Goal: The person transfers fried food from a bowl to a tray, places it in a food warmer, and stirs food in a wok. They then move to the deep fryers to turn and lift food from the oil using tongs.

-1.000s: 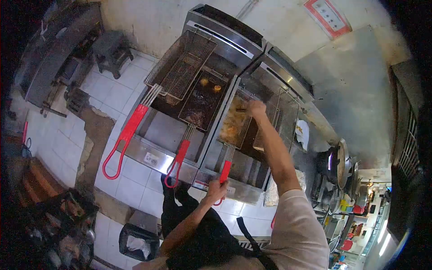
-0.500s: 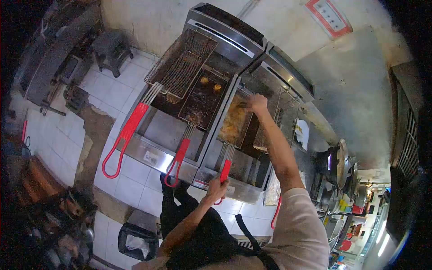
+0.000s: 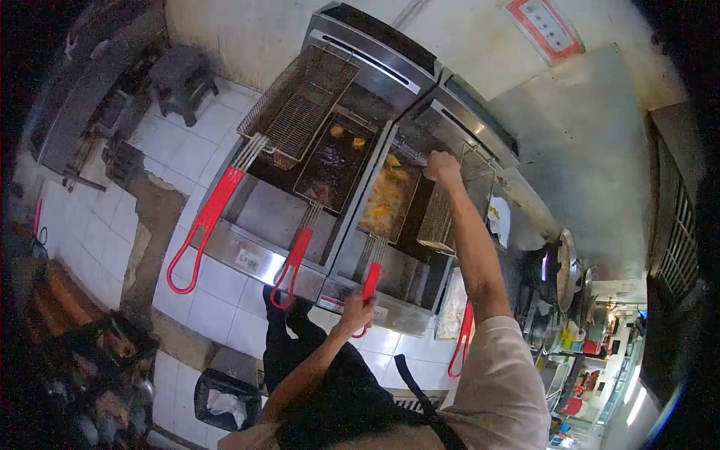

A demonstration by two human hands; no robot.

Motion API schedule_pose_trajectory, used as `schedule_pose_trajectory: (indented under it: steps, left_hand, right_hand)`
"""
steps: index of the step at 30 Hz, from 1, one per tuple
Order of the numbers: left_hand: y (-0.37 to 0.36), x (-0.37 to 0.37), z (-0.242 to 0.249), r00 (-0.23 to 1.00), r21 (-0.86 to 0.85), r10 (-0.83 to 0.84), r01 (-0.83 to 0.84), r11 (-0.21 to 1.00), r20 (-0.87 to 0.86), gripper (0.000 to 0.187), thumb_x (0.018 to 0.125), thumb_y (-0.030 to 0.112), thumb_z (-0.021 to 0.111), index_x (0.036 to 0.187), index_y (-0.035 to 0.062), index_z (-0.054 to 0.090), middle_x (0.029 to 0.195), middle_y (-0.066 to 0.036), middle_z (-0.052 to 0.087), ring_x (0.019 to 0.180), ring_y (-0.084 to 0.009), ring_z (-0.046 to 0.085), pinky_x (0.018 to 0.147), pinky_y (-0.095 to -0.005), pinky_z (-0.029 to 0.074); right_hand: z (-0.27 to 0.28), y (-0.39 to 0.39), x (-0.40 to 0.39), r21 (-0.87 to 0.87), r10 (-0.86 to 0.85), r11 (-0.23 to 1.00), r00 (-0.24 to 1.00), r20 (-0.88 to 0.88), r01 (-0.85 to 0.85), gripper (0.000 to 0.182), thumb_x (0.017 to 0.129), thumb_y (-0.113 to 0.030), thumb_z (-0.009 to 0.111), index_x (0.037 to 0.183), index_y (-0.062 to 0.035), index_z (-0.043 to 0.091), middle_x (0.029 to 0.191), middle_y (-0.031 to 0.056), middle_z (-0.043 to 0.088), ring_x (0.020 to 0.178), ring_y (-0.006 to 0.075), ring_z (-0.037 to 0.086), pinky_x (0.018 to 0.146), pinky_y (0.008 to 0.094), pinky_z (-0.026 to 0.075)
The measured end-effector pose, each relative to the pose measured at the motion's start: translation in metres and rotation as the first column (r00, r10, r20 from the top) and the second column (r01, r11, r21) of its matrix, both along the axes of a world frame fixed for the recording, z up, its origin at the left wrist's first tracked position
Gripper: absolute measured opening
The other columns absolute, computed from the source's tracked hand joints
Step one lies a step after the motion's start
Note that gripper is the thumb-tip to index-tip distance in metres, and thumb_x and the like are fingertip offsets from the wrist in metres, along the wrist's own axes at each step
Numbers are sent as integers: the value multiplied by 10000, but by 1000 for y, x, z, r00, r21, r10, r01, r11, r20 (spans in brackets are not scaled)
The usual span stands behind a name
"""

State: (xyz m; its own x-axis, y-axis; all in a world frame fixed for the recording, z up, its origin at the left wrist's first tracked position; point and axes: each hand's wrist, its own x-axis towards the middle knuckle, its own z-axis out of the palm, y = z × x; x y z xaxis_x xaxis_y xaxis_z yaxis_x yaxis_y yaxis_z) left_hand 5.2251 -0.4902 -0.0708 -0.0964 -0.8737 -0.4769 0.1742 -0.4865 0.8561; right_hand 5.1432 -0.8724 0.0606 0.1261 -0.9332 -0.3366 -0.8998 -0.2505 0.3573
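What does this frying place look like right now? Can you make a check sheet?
Surface: steel fryer with oil vats, on white floor tiles.
Job's things: basket of golden food sits in the oil; its red handle points toward the person.
Clutter: empty basket propped up; bin on the floor; stool.
Hands: left hand grips the red handle; right hand is closed above the food, what it holds is unclear.
Cables: nothing seen.
Surroundings: stained wall, red-framed notice.

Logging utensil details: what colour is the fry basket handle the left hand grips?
Red, on the fry basket handle in the left hand; head view.
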Motion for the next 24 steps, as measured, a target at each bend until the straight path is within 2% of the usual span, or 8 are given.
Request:
schedule_pose_trajectory:
  steps: [3,6,9,12,15,18,22,24]
  left_hand:
    - [2,-6,-16,998,35,-60,59,998,14,261,886,213,497,783,-23,539,487,-114,546,402,-218,589,376,-342,462]
    - [1,-8,-20,999,61,-44,43,997,8,257,881,210,504,791,-27,547,486,-114,549,402,-218,590,376,-342,462]
    - [2,-9,-23,1000,65,-27,27,998,-6,249,875,208,514,808,-29,551,494,-109,554,397,-215,585,375,-343,462]
    - [3,-7,-14,1000,35,1,-1,999,-12,246,873,210,521,815,-27,550,498,-103,551,391,-208,579,371,-341,461]
    - [4,-6,-14,1000,29,0,1,1000,-19,247,875,214,523,812,-24,546,493,-98,542,388,-204,576,366,-334,459]
    - [5,-9,-17,999,31,4,-3,1000,-37,251,879,219,523,806,-20,540,487,-94,537,385,-203,574,365,-330,458]
    - [3,-6,-10,996,15,59,-58,998,-61,245,883,219,523,802,-11,537,478,-87,531,379,-201,567,362,-334,452]
    - [3,-4,-6,999,44,30,-29,999,-27,239,884,218,524,794,-3,535,474,-81,527,375,-196,563,360,-334,448]
  right_hand:
    - [-34,0,-29,-60,72,996,997,-9,-73,164,672,-145,596,800,-69,666,864,158,657,862,303,642,669,351,531]
    - [-63,-4,-60,-271,444,864,896,9,-425,156,674,-155,600,795,-80,664,841,122,662,868,281,644,670,357,530]
    - [-53,0,-36,-116,209,970,976,-63,-216,169,684,-161,600,824,-96,669,860,92,663,896,250,640,683,352,526]
    - [-70,-9,-38,81,285,958,944,-167,-275,219,788,-291,603,949,-156,663,970,62,623,880,222,623,683,345,518]
    - [-39,25,6,173,154,978,965,-210,-118,200,831,-254,550,978,-175,661,1014,54,634,897,221,624,687,341,517]
    - [-58,41,0,7,215,977,976,-40,-215,238,704,-162,590,914,-100,684,938,94,670,910,233,643,700,338,529]
    - [-64,36,-3,12,188,982,974,-130,-188,225,734,-178,592,918,-89,686,926,92,673,872,242,653,663,366,538]
    - [-61,36,-3,-8,158,987,965,-211,-163,204,754,-183,588,909,-100,690,921,91,674,857,243,657,641,381,541]
